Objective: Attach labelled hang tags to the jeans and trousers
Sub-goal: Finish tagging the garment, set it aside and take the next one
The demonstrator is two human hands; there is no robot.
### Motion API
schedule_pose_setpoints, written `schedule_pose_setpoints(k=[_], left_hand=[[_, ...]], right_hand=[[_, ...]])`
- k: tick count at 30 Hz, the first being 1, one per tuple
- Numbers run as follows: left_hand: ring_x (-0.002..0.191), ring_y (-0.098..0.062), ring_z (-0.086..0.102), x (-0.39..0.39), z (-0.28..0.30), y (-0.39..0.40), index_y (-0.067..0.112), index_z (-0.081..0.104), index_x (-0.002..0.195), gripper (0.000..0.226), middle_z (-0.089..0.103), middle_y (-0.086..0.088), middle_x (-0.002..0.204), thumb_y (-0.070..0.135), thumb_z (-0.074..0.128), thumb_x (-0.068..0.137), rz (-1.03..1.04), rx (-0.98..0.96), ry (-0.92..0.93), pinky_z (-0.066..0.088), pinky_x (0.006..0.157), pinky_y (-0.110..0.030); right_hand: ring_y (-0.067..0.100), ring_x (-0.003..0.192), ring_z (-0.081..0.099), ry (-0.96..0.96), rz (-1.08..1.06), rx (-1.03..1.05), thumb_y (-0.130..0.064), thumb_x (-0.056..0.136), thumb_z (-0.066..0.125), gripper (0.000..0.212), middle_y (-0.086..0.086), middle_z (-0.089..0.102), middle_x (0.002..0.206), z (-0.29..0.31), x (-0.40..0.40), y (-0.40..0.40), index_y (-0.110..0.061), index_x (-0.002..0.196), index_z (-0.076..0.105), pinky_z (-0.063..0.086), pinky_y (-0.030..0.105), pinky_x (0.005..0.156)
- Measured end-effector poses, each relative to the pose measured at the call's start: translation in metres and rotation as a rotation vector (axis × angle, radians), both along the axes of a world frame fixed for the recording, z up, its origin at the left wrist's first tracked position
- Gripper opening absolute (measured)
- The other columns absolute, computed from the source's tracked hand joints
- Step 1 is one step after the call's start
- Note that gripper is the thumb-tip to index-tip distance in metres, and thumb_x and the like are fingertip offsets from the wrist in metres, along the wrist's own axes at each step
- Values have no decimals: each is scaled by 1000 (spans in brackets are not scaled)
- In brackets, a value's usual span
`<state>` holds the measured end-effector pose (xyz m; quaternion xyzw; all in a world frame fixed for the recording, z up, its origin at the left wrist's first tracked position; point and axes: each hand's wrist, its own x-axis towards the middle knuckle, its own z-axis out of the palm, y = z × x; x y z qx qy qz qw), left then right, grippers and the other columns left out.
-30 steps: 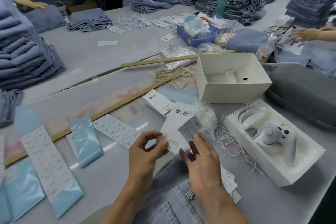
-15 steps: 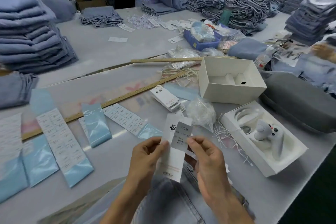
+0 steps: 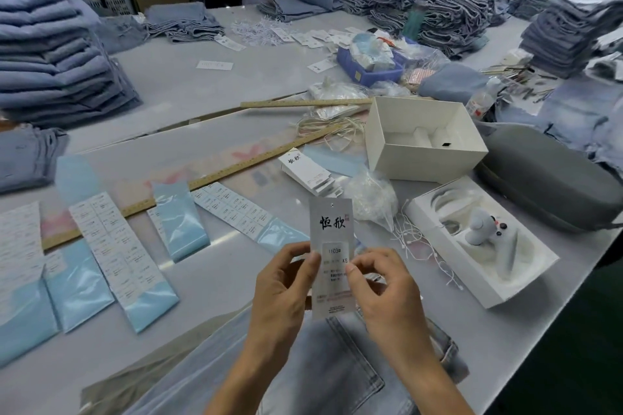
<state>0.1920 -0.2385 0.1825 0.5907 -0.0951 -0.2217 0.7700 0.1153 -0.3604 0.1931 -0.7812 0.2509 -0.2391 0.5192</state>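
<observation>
Hang tag (image 3: 332, 256) now stands upright and squarely facing the camera, where half a second ago it leaned and a second ago lay low by the table; its size sticker looks pressed flat, so labelling seems done and stringing it to the jeans (image 3: 323, 367) at 6 o'clock comes next. The left hand (image 3: 283, 283) pinches its edge at 9 o'clock, the right hand (image 3: 381, 283) at 3 o'clock, thumbs on the face. Loose white strings (image 3: 418, 242) wait at 2 o'clock.
</observation>
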Motion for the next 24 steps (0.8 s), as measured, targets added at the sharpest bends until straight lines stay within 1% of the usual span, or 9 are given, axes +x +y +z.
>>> schedule_pose_setpoints(k=[5,9,12,15,16,18,20,22,24], left_hand=[[84,-20,76,-5,-7,2,25,75,93,10,79,-5,92,26,66,90,53,47,-89,58,66,-27],[87,-21,76,-14,-8,4,28,74,94,9,79,-5,97,24,66,90,75,28,-104,59,68,-29],[90,-21,76,-20,-8,5,28,74,94,10,79,-5,98,22,68,88,113,3,-119,60,71,-28],[91,-22,76,-23,-9,5,30,73,92,11,79,-5,98,21,67,88,193,-11,-99,60,73,-27],[91,-22,76,-24,-10,6,30,72,91,11,79,-5,98,21,67,87,213,-13,-89,61,74,-27],[89,-24,76,-25,-11,9,28,72,91,11,79,-8,96,19,69,86,234,-24,-80,61,72,-28],[85,-24,76,-24,-10,14,26,72,92,13,78,-10,93,17,73,83,244,-15,-97,60,69,-25],[79,-21,76,-21,-9,21,28,73,94,16,79,-7,91,20,75,81,266,9,-81,59,63,-24],[71,-11,74,-17,-9,25,38,75,93,16,78,1,86,27,71,84,319,40,-81,57,57,-20]], right_hand=[[9,85,66,62,-63,-273,-26,86,74,11,-16,57,94,-3,-6,8,-25,79,67,60,29,70],[9,81,65,32,-71,-279,-24,84,78,17,-16,55,93,-1,-9,11,-29,76,64,60,29,70],[11,82,66,9,-96,-233,-28,82,79,15,-16,53,99,-4,-11,16,-28,86,65,60,28,68],[11,85,67,-38,-120,-32,-33,78,83,44,-18,54,109,-2,-12,16,-42,111,56,58,22,63],[11,85,68,-31,-82,72,-35,79,83,45,-17,58,108,0,-12,15,-45,114,56,58,22,65],[12,84,71,35,51,211,-33,83,80,29,-12,71,98,2,-12,10,-42,107,67,62,33,73],[18,86,72,62,172,258,-23,89,77,16,-3,76,92,2,-15,13,-34,99,74,61,43,82],[20,86,72,72,256,269,-22,89,77,14,1,77,92,2,-21,19,-31,99,76,60,39,83],[20,84,71,109,321,284,-25,88,78,13,6,76,92,2,-29,22,-28,100,75,60,41,83]])
